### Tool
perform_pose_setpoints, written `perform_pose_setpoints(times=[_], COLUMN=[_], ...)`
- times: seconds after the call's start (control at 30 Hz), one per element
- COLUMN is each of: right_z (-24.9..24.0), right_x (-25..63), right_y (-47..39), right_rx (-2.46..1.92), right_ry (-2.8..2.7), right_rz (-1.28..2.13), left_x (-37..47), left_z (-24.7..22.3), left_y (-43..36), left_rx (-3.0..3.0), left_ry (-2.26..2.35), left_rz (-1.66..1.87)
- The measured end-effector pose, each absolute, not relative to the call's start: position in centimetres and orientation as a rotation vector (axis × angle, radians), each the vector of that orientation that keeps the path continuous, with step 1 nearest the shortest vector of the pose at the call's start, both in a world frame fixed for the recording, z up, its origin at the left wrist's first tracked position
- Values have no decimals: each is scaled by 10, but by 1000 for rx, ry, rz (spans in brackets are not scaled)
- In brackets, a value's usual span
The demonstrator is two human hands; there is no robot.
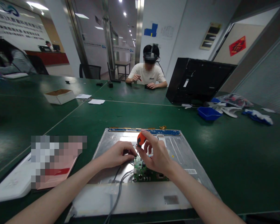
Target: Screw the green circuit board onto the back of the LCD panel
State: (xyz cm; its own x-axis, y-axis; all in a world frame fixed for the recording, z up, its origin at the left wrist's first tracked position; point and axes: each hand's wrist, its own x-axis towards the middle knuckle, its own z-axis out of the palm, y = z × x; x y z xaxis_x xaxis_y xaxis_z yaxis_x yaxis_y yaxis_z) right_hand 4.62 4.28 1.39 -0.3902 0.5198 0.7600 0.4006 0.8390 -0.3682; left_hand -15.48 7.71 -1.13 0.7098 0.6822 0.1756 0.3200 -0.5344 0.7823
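Note:
The metal back of a flat display panel point(186, 155) lies on the table in front of me, with a green circuit board point(140, 177) on its middle. My right hand point(158, 155) is closed around the orange and black handle of a screwdriver point(141, 139), held upright with its shaft pointing down at the board's upper left corner. Beside the shaft, my left hand point(121, 153) pinches its fingertips together at that same corner; what they hold is too small to make out. Grey cables point(119, 194) run from the board's left side toward the near edge. My right hand hides part of the board.
Papers and a pink folder point(60, 174) lie at left by a white board point(11, 186). Farther off are a white box point(60, 97), a blue tray point(208, 114), gloves point(258, 116) and a black monitor point(200, 81). A person point(148, 70) sits across the table.

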Motion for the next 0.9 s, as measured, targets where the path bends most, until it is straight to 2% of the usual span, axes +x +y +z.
perform_pose_setpoints(times=[0.9], right_z=[15], right_x=[46], right_y=[43], right_rx=[-713], right_ry=[-2015], right_rz=[196], left_x=[-155], left_z=[-10], left_y=[77], left_rx=[2144], left_ry=[757], left_rz=[575])
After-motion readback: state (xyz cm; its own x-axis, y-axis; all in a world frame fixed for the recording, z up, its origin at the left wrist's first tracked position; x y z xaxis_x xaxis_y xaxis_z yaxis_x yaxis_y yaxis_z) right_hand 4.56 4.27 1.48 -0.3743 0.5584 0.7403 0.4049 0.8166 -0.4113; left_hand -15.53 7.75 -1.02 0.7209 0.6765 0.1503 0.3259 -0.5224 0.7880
